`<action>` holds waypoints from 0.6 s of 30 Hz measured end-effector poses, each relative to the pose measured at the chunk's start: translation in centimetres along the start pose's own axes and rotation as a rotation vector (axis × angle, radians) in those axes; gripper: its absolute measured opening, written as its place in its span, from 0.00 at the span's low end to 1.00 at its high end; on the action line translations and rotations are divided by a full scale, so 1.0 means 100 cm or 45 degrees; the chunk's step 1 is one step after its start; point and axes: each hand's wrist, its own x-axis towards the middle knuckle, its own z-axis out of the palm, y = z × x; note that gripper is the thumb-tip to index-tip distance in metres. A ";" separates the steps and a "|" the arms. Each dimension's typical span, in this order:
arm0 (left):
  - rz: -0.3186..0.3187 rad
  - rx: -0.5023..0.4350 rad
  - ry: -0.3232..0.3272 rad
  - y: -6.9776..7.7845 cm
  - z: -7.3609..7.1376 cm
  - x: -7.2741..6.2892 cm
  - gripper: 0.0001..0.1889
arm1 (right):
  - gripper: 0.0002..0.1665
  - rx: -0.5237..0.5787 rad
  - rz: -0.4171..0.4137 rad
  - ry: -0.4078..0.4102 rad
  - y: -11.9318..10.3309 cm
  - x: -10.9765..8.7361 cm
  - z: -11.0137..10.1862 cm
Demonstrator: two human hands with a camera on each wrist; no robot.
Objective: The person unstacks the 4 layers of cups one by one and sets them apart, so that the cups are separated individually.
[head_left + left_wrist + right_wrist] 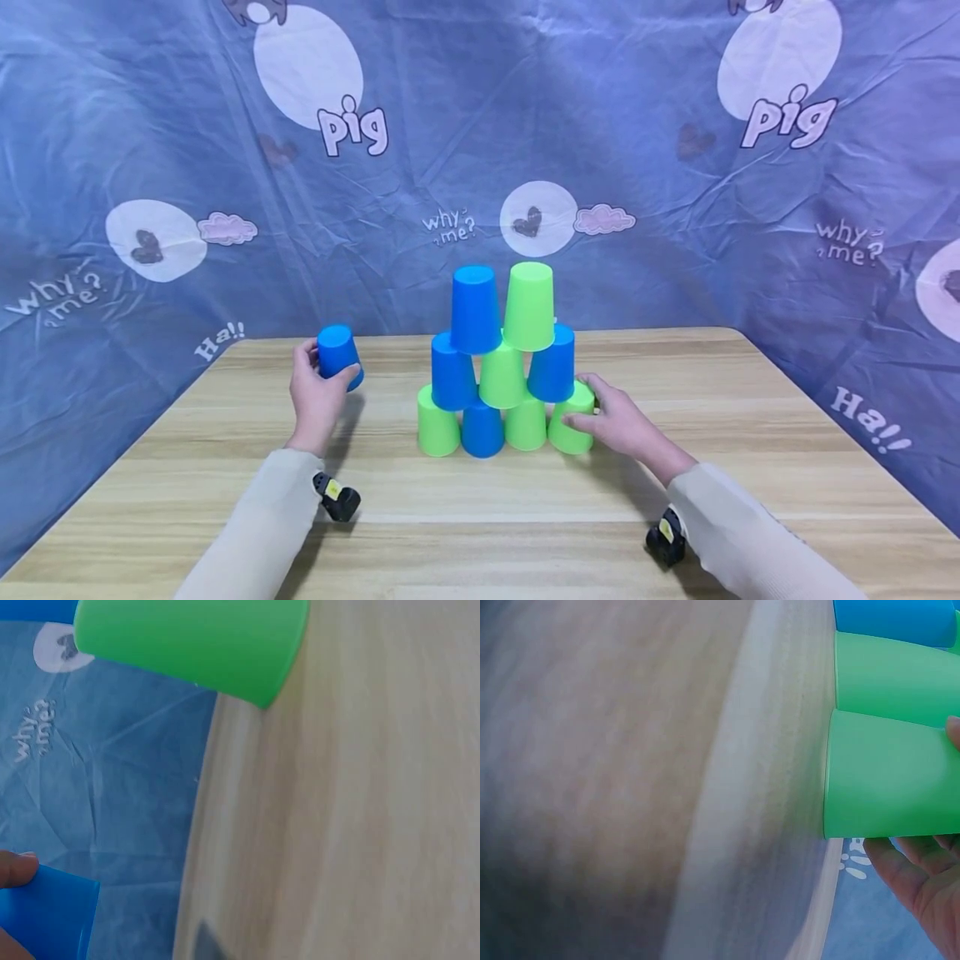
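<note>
My left hand (318, 400) grips an upside-down blue cup (337, 357) at its sides, above the table left of a cup pyramid. In the left wrist view, a thumb and another finger show on that blue cup (52, 911). At the pyramid's lower right, my right hand (618, 421) holds the end green cup (572, 429) with thumb and fingers on opposite sides. The pyramid's bottom row has several cups, its middle row three. On top stand a blue cup (475, 310) and a green cup (529, 307), side by side, all upside down.
The wooden table (480, 542) carries the pyramid near its middle. A blue printed cloth (465, 125) hangs behind it and down both sides. Small black cameras are strapped to the left wrist (337, 498) and the right wrist (666, 537).
</note>
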 end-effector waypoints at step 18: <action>-0.216 0.077 -0.085 -0.027 -0.005 0.004 0.35 | 0.36 -0.004 -0.001 0.003 0.002 0.000 0.001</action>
